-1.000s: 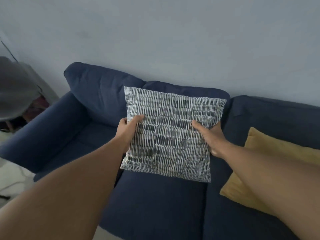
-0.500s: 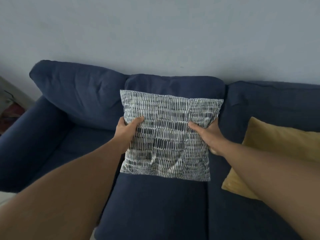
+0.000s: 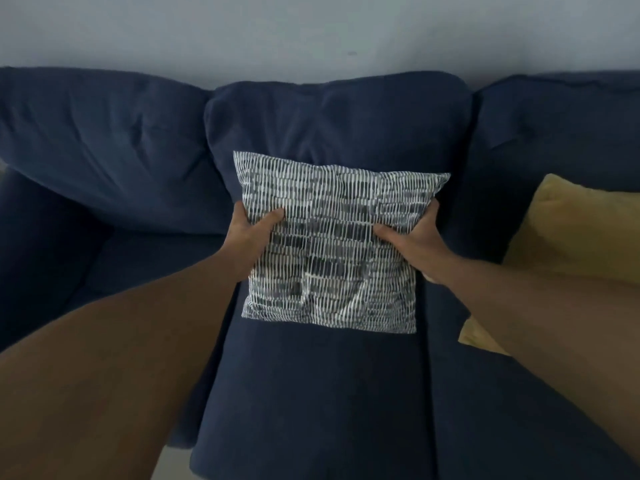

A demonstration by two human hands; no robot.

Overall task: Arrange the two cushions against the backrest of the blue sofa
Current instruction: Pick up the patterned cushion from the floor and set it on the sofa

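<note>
1. Patterned cushion (image 3: 329,244) sits on the middle seat of the blue sofa (image 3: 311,393). It stands nearly upright, lower edge on the seat, upper edge leaning toward the middle backrest (image 3: 332,119). Whether its back face already touches the backrest cannot be told from this angle.

2. Key relation: the backrest lies straight ahead of both hands, behind the cushion. The cushion is roughly square and slightly skewed, its top edge sloping down to the right. Both hands sit at mid-height and about equally near, so neither leads.

3. Left hand (image 3: 247,233) clamps the cushion's left edge. Thumb is pressed on the front face, and the fingers wrap round behind, out of sight. The grip is narrow, closed on fabric.

4. Right hand (image 3: 412,240) mirrors it on the right edge, with the thumb on the front and fingers tucked behind. It is also closed on the cushion. Fabric dimples under both thumbs.

5. Yellow cushion (image 3: 568,237) lies on the right seat, tilted, partly hidden by the right forearm. It looks slumped rather than squared to the backrest, and no hand touches it.

6. Judgement: the first cushion is near placement and probably needs a push back, levelling and release. The yellow cushion is not yet arranged, so the task is about halfway done.
</note>
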